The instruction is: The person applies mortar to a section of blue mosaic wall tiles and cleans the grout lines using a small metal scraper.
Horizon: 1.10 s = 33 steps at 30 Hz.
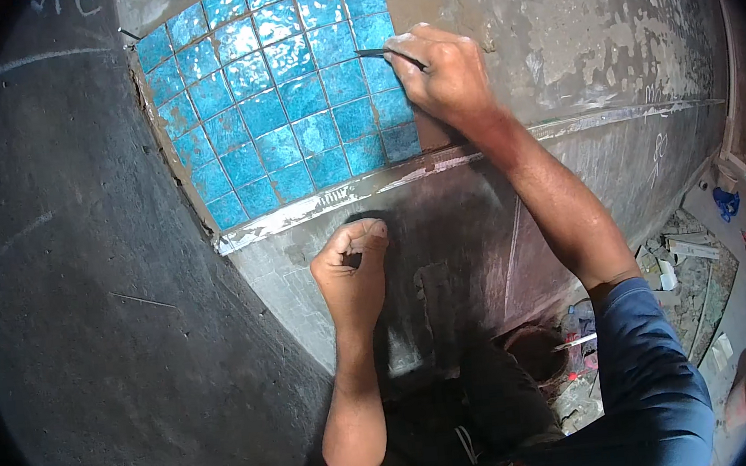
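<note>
Glossy blue square tiles [270,99] cover a patch of the wall, with thin joints between them and brownish mortar smears on some. My right hand [443,69] pinches a thin, dark, pointed tool [374,52] whose exact kind I cannot make out. Its tip meets a joint near the tiles' right side. Below the tiles' lower edge, my left hand [351,257] is raised with curled fingers, thumb and forefinger together. Whether anything small sits in that pinch is hidden. A pale, smeared straight strip [299,211] runs along under the bottom row of tiles.
Brown mortar [413,0] coats the wall right of the tiles. A dark grey wall [106,259] meets it at the left. Low down are a reddish bucket [535,352], a plastic bottle [571,326], scattered rubble [696,278] and a blue crumpled item [727,203].
</note>
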Each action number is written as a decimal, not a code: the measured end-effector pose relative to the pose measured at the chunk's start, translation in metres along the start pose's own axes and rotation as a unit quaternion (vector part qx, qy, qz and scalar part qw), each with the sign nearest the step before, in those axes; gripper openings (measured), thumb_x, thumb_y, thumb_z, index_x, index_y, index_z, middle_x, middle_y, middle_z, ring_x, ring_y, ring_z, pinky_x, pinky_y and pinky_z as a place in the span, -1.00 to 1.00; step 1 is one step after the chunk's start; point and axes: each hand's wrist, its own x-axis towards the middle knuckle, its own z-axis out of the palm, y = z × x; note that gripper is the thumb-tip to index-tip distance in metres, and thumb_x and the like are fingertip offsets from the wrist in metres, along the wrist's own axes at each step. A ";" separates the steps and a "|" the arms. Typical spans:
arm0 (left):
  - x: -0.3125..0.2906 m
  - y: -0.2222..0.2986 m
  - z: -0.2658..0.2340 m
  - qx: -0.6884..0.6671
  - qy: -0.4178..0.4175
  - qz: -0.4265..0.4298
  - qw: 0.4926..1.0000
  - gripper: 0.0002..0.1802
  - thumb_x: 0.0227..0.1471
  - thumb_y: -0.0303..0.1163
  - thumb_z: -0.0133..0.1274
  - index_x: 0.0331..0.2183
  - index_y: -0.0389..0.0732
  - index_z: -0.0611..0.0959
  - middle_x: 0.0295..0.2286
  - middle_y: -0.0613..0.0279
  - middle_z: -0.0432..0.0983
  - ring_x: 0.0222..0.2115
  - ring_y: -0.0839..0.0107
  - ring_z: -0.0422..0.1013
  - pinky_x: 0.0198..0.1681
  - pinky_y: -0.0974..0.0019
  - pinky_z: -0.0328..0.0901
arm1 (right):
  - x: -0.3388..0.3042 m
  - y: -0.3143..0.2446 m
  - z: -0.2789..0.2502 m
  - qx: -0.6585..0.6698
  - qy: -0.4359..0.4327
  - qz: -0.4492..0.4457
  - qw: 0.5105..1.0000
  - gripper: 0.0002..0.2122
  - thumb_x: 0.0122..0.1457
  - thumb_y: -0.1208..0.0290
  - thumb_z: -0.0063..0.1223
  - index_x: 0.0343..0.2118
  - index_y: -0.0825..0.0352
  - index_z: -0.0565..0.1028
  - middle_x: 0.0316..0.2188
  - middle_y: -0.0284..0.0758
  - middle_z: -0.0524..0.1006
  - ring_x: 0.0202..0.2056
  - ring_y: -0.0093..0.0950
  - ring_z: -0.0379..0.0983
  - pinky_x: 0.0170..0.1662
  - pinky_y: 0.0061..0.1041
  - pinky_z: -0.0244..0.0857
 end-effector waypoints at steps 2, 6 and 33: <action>0.000 -0.001 0.001 -0.001 0.000 -0.004 1.000 -0.93 0.24 -0.54 0.25 -0.26 -0.32 0.78 -0.43 0.40 0.63 -0.40 0.66 0.46 -0.30 0.52 0.31 | 0.000 0.000 -0.004 0.000 -0.012 0.004 1.000 -0.88 0.13 0.48 0.21 -0.29 0.22 0.71 -0.46 -0.23 0.59 -0.38 -0.12 0.60 -0.29 -0.11 0.46; -0.001 0.003 0.001 0.001 -0.001 -0.021 1.000 -0.94 0.23 -0.56 0.25 -0.27 -0.32 0.78 -0.43 0.41 0.63 -0.40 0.68 0.45 -0.30 0.53 0.31 | 0.010 0.001 -0.012 0.021 -0.016 0.013 1.000 -0.89 0.16 0.44 0.24 -0.28 0.21 0.73 -0.41 -0.25 0.63 -0.35 -0.14 0.63 -0.26 -0.16 0.48; 0.139 0.063 -0.004 0.320 0.110 0.332 0.881 -0.87 0.04 -0.55 0.30 -0.29 -0.27 0.79 -0.30 0.04 0.67 -0.22 0.08 0.57 -0.05 0.11 0.42 | 0.053 0.014 -0.011 -0.050 -0.031 -0.002 0.998 -0.87 0.15 0.38 0.29 -0.25 0.19 0.73 -0.37 -0.29 0.63 -0.26 -0.14 0.63 -0.17 -0.13 0.50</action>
